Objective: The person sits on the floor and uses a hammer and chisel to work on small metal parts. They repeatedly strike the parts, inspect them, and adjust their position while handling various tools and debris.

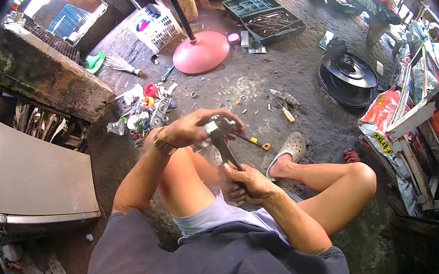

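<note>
Above my lap I hold a shiny metal piece (216, 124) joined to, or meeting, a dark curved bar (227, 153); its exact kind is not clear. My left hand (191, 128), wearing a wristwatch (163, 141), curls its fingers around the metal end. Lower down, my right hand (252, 185) is closed around the bar's near end, its fingers partly blurred. Just beyond them lies a tool with a yellow and black handle (260, 143) on the floor. Farther off are a yellow-handled tool (288, 115) and a small pale-bladed object (284, 97).
Loose small parts (150, 108) are heaped at the left. Beyond stand a round pink base with a pole (201, 53), a white basket (156, 27) and an open green tool case (270, 32). Black round discs (348, 75) lie far right, near a wooden frame (417, 117). A grey panel (32, 165) flanks my left.
</note>
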`<state>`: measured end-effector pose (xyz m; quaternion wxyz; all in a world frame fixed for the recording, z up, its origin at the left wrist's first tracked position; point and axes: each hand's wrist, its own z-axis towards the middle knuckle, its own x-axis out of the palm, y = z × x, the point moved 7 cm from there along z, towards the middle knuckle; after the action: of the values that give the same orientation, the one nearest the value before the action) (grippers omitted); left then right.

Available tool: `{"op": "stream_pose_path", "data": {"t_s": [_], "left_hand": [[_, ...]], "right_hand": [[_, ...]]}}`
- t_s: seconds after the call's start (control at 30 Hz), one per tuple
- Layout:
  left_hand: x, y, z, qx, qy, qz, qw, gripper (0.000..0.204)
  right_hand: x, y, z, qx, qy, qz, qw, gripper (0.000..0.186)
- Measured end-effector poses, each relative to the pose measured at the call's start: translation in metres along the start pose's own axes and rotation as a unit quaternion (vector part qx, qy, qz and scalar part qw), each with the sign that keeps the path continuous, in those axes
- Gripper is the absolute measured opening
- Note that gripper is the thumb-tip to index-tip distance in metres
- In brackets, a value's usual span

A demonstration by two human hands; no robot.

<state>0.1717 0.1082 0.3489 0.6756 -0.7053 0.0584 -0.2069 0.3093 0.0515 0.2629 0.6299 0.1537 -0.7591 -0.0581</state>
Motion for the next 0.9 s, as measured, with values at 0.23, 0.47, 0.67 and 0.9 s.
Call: {"op": "stream_pose_path", "data": {"t_s": [0.23,0.47,0.67,0.9], "left_hand": [[-0.031,0.055,0.021,-0.079,-0.235,0.19,0.95,0.044],[-0.074,0.123,0.039,-0.056,-0.328,0.459,0.824,0.04],[-0.091,0.149,0.061,-0.085,-0.314,0.481,0.814,0.038],[-0.068,0.11,0.066,-0.204,-0.229,0.309,0.9,0.064]], "right_hand": [[-0.057,0.01,0.014,-0.113,-0.226,-0.117,0.96,0.027],[-0.127,0.004,0.05,-0.135,-0.373,-0.148,0.906,0.032],[-0.159,0.015,0.06,-0.199,-0.427,-0.191,0.861,0.033],[-0.142,0.02,0.013,-0.181,-0.352,-0.302,0.868,0.028]]}}
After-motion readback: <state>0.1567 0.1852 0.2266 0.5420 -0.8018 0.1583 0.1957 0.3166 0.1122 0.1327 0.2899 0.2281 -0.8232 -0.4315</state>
